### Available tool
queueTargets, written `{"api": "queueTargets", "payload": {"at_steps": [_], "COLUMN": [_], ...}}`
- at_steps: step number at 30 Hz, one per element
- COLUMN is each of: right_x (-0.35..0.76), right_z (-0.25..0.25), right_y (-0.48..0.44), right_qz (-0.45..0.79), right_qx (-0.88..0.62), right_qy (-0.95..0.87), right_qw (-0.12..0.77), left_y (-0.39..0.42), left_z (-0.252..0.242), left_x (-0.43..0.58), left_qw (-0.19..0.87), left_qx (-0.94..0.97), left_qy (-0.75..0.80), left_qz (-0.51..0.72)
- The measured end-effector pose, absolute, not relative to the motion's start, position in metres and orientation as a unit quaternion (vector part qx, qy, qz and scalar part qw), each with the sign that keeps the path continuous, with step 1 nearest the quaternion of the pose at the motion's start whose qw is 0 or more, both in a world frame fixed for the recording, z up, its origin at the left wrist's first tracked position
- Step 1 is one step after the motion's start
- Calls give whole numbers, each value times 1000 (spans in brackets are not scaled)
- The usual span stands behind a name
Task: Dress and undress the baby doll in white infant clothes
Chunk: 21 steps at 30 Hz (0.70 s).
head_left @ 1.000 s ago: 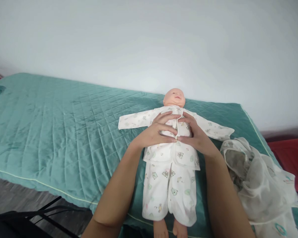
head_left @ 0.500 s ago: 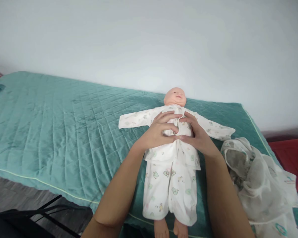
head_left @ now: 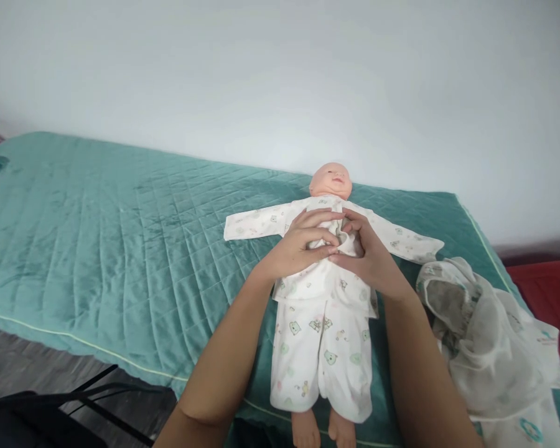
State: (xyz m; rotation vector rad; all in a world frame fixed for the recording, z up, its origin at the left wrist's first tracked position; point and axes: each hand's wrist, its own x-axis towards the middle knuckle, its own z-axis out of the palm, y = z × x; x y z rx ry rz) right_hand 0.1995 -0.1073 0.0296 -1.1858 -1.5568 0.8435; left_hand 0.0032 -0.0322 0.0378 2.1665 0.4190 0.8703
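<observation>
A baby doll (head_left: 330, 180) lies on its back on a teal quilted bed (head_left: 121, 230), sleeves spread wide and bare feet hanging over the near edge. It wears a white printed jacket (head_left: 261, 223) and matching trousers (head_left: 320, 354). Both my hands rest on the doll's chest. My left hand (head_left: 303, 242) pinches the left edge of the jacket front with curled fingers. My right hand (head_left: 368, 252) pinches the right edge of the jacket, its fingertips meeting the left ones at the centre closure.
A crumpled white printed cloth (head_left: 485, 342) lies on the bed to the right of the doll. A white wall stands behind the bed. Something red (head_left: 546, 292) shows at the far right. Dark floor and black bars (head_left: 98, 398) lie below the bed's near edge.
My two hands have drawn closer together on the doll's chest, bunching the jacket front between the fingertips. The view has tilted slightly.
</observation>
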Motion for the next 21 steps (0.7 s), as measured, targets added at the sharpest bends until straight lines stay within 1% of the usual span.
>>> {"api": "queueTargets", "payload": {"at_steps": [5,8,10,13,16,19,21], "right_x": [190,197,206,217,213,203,202], "right_z": [25,24,20,14,10,12,13], "right_y": [-103,-101,-97,-92,-90,-92,-95], "right_qz": [392,374,339,303,282,236,204], "right_qx": [-456,-478,-516,-582,-636,-672,-686], "right_qy": [-502,-365,-277,-226,-261,-330,-369], "right_qw": [621,706,736,721,669,619,593], "left_y": [-30,-32,-33,-35,-36,-33,-25], "left_z": [37,35,34,34,34,30,23], "left_x": [0,1,2,4,6,8,5], "left_qw": [465,467,452,430,416,451,482], "left_qx": [786,777,782,777,782,748,671], "left_qy": [170,190,211,257,275,275,314], "left_qz": [372,375,373,382,374,402,467]}}
